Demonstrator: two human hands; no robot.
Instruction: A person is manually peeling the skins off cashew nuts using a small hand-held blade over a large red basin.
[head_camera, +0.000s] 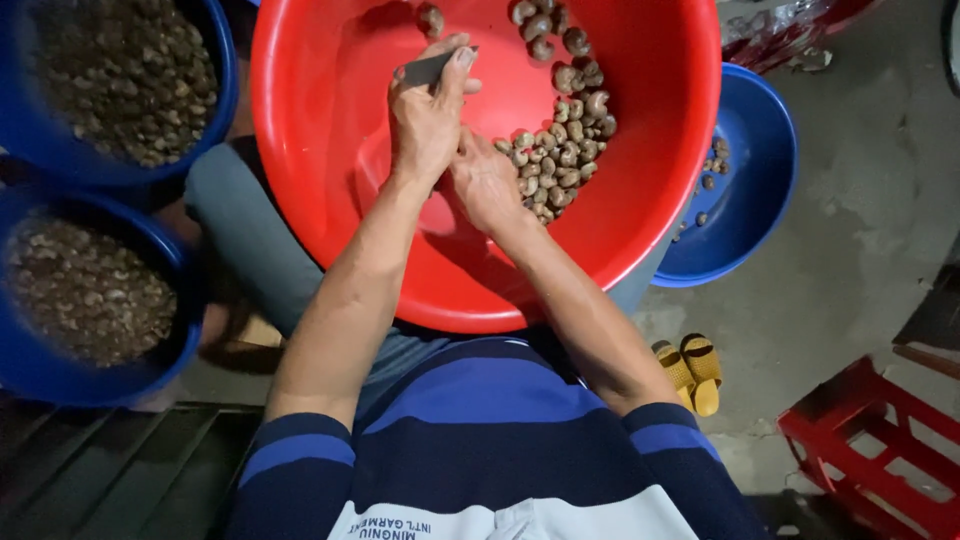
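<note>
Red plastic fills my lap: a wide basin (330, 150) over my knees. My left hand (428, 118) has its fingers wrapped round a small grey blade (432, 68); my right hand (484, 182) is curled shut beside it, its contents hidden, touching a heap of cashew nuts (558, 150). Blue tubs (745, 215) and yellow sandals (690, 372) sit on the concrete floor (850, 260) beyond.
</note>
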